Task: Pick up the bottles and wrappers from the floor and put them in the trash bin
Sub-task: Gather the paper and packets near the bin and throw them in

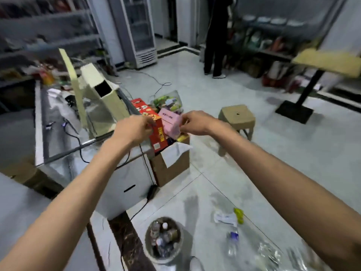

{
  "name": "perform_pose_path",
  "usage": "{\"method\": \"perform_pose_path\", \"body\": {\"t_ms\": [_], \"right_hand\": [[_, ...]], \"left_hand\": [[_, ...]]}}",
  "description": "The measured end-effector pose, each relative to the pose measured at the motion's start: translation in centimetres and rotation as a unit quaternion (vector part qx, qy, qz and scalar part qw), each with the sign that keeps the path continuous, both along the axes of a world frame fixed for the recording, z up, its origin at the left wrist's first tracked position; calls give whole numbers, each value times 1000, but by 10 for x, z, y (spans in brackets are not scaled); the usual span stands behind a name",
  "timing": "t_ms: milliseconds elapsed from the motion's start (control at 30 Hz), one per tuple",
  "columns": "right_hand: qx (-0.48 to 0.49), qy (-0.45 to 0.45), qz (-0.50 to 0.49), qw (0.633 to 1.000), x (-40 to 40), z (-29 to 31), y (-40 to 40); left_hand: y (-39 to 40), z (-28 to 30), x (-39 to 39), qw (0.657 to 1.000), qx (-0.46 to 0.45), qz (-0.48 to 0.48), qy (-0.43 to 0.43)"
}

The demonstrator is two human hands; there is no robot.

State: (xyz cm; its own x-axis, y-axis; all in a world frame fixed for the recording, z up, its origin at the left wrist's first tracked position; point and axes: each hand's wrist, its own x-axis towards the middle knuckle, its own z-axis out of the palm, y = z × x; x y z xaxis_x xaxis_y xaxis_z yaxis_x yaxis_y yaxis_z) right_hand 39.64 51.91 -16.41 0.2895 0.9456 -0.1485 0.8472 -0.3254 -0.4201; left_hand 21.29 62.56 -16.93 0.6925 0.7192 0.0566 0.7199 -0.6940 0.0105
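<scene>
A round trash bin (150,251) stands on the tiled floor at the bottom centre, with several bottles inside. To its right lie a clear bottle with a blue label (232,241), a white wrapper (224,219), a yellow-green wrapper (239,215) and crumpled clear plastic (273,253). Both arms stretch forward at chest height, well above the litter. My left hand (134,128) and my right hand (195,122) have curled fingers, close together. I see nothing held in either; the frame is blurred.
Left is a counter (64,149) with cables and a beige device. Behind my hands an open carton (170,165) holds a red box (156,132) and a pink box (172,124). A stool (237,116), a table's black base (295,112) and a standing person (214,45) are beyond.
</scene>
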Motion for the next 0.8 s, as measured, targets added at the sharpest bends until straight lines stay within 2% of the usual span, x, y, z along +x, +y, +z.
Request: {"method": "perform_pose_path", "body": {"t_ms": [167,433,600,800], "right_hand": [[-4,-7,-179,984,41,21,-177],[-21,78,-364,928,63,10,-421],[-22,102,-429,897,80,-1,-527],[-24,117,-477,871,112,-31,-603]], "left_hand": [[-121,29,63,990,-14,-132,-49],[-335,21,154,954,-71,-290,-30],[-434,13,202,930,-102,-352,-9],[-515,-2,255,908,-109,-403,-13]]}}
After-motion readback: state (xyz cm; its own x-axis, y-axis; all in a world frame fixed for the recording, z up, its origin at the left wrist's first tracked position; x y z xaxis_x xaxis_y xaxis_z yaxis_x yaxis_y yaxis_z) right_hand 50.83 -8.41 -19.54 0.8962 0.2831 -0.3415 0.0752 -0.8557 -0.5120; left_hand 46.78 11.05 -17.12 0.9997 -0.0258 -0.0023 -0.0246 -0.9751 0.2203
